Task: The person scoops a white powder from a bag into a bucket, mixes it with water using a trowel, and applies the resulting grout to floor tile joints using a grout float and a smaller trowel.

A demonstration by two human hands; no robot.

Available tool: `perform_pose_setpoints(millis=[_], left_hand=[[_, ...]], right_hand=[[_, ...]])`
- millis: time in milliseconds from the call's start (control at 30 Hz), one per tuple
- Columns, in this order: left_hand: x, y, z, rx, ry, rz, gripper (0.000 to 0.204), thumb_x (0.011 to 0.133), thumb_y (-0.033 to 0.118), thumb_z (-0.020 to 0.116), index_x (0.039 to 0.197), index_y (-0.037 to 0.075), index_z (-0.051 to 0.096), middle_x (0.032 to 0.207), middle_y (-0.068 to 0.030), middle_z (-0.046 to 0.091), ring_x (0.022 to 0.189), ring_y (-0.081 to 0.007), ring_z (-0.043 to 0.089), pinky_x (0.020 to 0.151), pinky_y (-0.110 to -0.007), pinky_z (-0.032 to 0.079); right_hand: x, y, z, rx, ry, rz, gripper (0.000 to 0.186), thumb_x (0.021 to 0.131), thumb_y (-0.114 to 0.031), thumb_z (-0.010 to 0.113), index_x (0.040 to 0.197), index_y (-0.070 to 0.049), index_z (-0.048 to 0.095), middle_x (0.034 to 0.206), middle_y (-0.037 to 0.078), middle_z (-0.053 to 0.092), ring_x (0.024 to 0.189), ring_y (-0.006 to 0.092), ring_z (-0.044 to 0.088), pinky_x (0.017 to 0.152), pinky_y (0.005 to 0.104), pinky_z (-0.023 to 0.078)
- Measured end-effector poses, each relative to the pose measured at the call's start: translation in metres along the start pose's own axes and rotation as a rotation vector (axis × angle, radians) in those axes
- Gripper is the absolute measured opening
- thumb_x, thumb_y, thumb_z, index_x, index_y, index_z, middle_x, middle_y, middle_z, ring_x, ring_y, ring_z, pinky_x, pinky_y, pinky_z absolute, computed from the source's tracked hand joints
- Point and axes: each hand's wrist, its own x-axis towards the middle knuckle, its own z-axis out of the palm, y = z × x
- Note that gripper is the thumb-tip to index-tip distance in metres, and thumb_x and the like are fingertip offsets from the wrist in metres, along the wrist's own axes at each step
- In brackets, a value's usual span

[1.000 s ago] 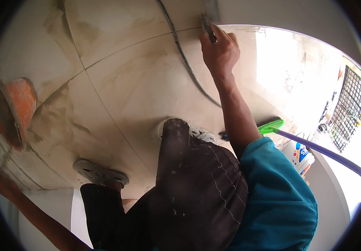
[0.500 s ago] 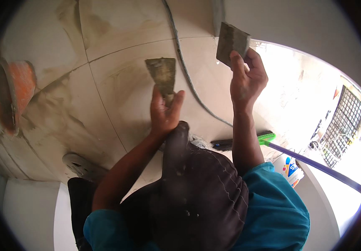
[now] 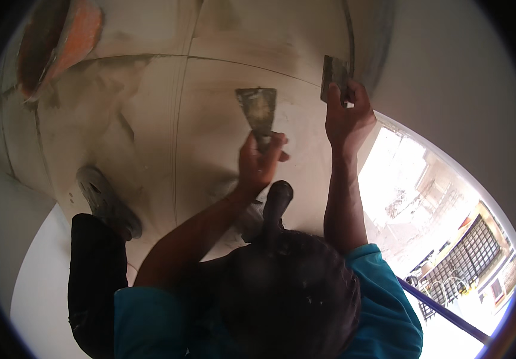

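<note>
My left hand (image 3: 257, 164) is closed around the handle of a putty knife (image 3: 259, 107). Its wide blade is smeared with grey-brown residue and points away from me over the tiled floor. Farther right, my right hand (image 3: 349, 122) pinches a small, flat, grey-brown rectangular slab (image 3: 334, 78) between thumb and fingers. The slab stands near the foot of the pale wall (image 3: 443, 78); whether it touches the floor or wall I cannot tell.
Large beige floor tiles (image 3: 228, 113) carry dark smears. An orange bucket (image 3: 84, 30) lies tipped at far left, and a grey cable (image 3: 349, 24) runs at the top. A grey shoe (image 3: 108, 200) rests at left. A purple pole (image 3: 446, 311) crosses lower right, by a bright opening.
The view has turned, shifting the bucket up and right in the picture. My right hand has brought the slab lower in the picture, and the left still grips the putty knife.
</note>
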Motion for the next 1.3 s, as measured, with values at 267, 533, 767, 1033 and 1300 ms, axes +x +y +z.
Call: perform_pose_setpoints(millis=[267,533,767,1033,1300], left_hand=[[-0.018,0.204,-0.202,0.674,0.452,0.067,0.022,0.091,0.025,0.068,0.086,0.008,0.054,0.069,0.0018,0.055,0.052,-0.0048,0.047,0.047,-0.023,0.036],[-0.154,0.286,-0.329,0.805,0.775,0.151,0.024,0.094,0.028,0.064,0.084,0.01,0.051,0.062,0.004,0.044,0.047,-0.0028,0.039,0.042,-0.021,0.028],[-0.304,0.25,-0.419,0.755,1.064,0.065,0.024,0.098,0.029,0.057,0.085,0.011,0.048,0.061,0.0038,0.04,0.046,-0.0039,0.034,0.042,-0.023,0.026],[-0.311,0.197,-0.448,0.715,1.149,0.0,0.029,0.099,0.034,0.054,0.082,0.012,0.047,0.056,0.0047,0.036,0.048,-0.0037,0.032,0.044,-0.023,0.022],[-0.344,0.195,-0.466,0.856,1.084,-0.036,0.03,0.099,0.037,0.053,0.086,0.011,0.049,0.062,0.0052,0.039,0.05,-0.0028,0.033,0.045,-0.022,0.023]], right_hand=[[-0.002,-0.102,0.126,-0.086,0.03,-0.469,0.024,0.073,-0.03,0.073,0.093,-0.017,0.072,0.07,0.013,0.064,0.066,0.0321,0.065,0.061,0.0427,0.055],[-0.144,-0.202,0.172,0.102,-0.509,-0.701,0.024,0.074,-0.026,0.071,0.094,-0.013,0.067,0.081,0.007,0.069,0.08,0.0255,0.063,0.065,0.0377,0.055],[-0.054,-0.176,0.143,0.577,-0.593,-0.117,0.032,0.083,-0.022,0.07,0.097,0.006,0.065,0.083,0.006,0.071,0.069,0.0131,0.064,0.067,0.0288,0.053],[-0.066,-0.171,0.156,-0.045,-0.576,-0.818,0.036,0.081,-0.017,0.071,0.116,-0.011,0.067,0.102,0.005,0.072,0.087,0.0148,0.066,0.072,0.0284,0.054],[-0.086,-0.16,0.207,-0.138,-0.419,-1.571,0.038,0.076,-0.008,0.072,0.114,-0.015,0.069,0.108,-0.001,0.071,0.095,0.0154,0.062,0.075,0.0292,0.055]])
